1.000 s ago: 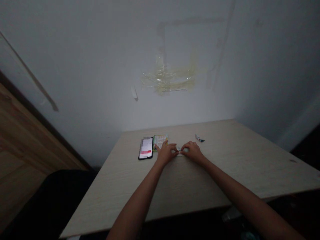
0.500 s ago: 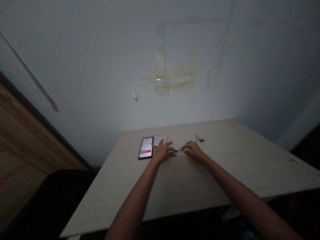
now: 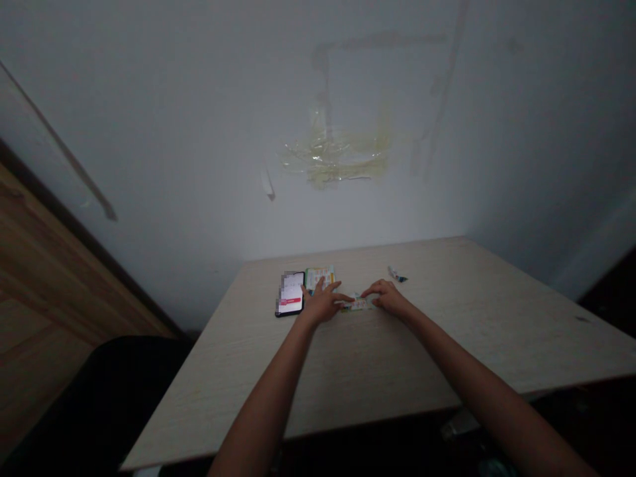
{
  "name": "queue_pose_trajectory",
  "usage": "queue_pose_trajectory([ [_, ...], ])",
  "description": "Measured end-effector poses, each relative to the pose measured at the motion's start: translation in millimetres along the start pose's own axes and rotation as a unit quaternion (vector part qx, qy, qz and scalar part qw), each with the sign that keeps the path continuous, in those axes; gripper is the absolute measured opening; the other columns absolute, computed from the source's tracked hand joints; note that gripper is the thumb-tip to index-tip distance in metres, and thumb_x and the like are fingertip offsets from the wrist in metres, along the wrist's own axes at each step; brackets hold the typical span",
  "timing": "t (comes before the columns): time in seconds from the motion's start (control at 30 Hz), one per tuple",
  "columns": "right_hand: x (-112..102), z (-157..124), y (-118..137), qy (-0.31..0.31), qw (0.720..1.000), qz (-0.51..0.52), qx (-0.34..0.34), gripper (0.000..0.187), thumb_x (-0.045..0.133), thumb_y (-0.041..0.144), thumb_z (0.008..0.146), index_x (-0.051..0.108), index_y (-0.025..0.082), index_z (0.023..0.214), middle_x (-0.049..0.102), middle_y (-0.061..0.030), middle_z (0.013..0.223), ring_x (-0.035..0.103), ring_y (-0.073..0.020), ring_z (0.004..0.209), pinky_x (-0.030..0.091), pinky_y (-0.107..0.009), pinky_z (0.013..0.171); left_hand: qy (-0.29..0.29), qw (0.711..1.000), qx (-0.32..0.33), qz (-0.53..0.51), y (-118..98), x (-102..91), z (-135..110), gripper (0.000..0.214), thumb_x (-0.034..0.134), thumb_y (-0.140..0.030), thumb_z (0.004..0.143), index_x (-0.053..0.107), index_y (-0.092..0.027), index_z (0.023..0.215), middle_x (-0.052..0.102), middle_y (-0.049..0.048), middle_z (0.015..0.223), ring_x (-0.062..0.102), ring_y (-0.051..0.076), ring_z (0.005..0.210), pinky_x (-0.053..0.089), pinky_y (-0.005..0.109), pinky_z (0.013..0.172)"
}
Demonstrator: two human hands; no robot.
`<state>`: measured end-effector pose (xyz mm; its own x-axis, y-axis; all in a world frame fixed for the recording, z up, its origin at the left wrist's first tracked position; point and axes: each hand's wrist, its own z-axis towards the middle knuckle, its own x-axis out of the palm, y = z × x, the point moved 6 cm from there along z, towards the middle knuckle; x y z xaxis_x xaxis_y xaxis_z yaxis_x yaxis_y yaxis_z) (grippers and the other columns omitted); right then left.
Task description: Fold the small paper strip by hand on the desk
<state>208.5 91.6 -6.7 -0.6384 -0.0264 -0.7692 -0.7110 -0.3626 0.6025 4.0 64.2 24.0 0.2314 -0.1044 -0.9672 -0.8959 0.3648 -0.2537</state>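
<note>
A small, flat printed piece [image 3: 356,303], pale with coloured marks, lies on the table between my hands. My left hand [image 3: 322,305] is spread over its left side, with the index fingertip resting on it. From the right, my right hand [image 3: 392,299] reaches to the piece's far right edge, its index finger stretched out and a gap below it to the thumb. Behind my left hand is a green-and-white printed card or booklet [image 3: 320,275], partly covered by the fingers. A phone [image 3: 292,291] with a lit screen lies just left of that hand.
A crumpled wrapper-like scrap [image 3: 397,274] sits on the pale wooden table [image 3: 372,371] beyond my right hand. The wall [image 3: 199,132] with old clear tape [image 3: 332,159] stands at the table's back. A dark chair-like shape [image 3: 114,397] is at the left.
My right hand has shifted slightly right, and its index finger and thumb have parted, showing more of the printed piece. My left hand stays almost in place.
</note>
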Motion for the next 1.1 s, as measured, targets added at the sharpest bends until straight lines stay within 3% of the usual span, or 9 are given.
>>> queue_pose_trajectory([
  [0.23, -1.3, -11.9, -0.5, -0.06, 0.997, 0.014, -0.035, 0.034, 0.06, 0.017, 0.071, 0.077, 0.02, 0.101, 0.064, -0.0097, 0.103, 0.054, -0.0243, 0.105, 0.039, -0.037, 0.099, -0.092, 0.995, -0.033, -0.004, 3.7, -0.4, -8.7, 0.027, 0.062, -0.048, 0.085, 0.066, -0.047, 0.112, 0.047, -0.0066, 0.147, 0.019, 0.036, 0.145, -0.004, 0.083, 0.1],
  [0.5, -2.7, -14.1, 2.7, -0.079, 0.996, 0.011, -0.042, 0.027, 0.068, 0.034, 0.074, 0.077, 0.02, 0.094, 0.065, -0.0101, 0.099, 0.054, -0.0263, 0.103, 0.04, -0.039, 0.096, -0.139, 0.99, -0.023, -0.028, -4.4, -0.4, -11.6, 0.018, 0.064, -0.04, 0.083, 0.072, -0.04, 0.099, 0.058, -0.0041, 0.137, 0.03, 0.034, 0.14, -0.005, 0.081, 0.103],
  [0.8, -5.0, -10.9, -1.7, -0.091, 0.995, 0.03, -0.031, 0.023, 0.071, 0.031, 0.069, 0.075, 0.019, 0.088, 0.067, -0.0083, 0.097, 0.056, -0.026, 0.102, 0.038, -0.04, 0.096, -0.148, 0.986, -0.039, -0.064, -4.3, -3.0, -10.6, 0.009, 0.067, -0.038, 0.082, 0.074, -0.034, 0.087, 0.058, -0.0035, 0.136, 0.03, 0.033, 0.14, -0.004, 0.079, 0.104],
  [1.1, -5.4, -11.0, -3.1, -0.096, 0.994, 0.031, -0.03, 0.024, 0.071, 0.031, 0.069, 0.074, 0.02, 0.09, 0.066, -0.0073, 0.097, 0.056, -0.0257, 0.102, 0.037, -0.041, 0.097, -0.15, 0.984, -0.05, -0.078, -2.4, -2.6, -11.0, 0.016, 0.059, -0.028, 0.088, 0.074, -0.034, 0.092, 0.057, -0.0026, 0.139, 0.03, 0.032, 0.14, 0.0, 0.077, 0.106],
])
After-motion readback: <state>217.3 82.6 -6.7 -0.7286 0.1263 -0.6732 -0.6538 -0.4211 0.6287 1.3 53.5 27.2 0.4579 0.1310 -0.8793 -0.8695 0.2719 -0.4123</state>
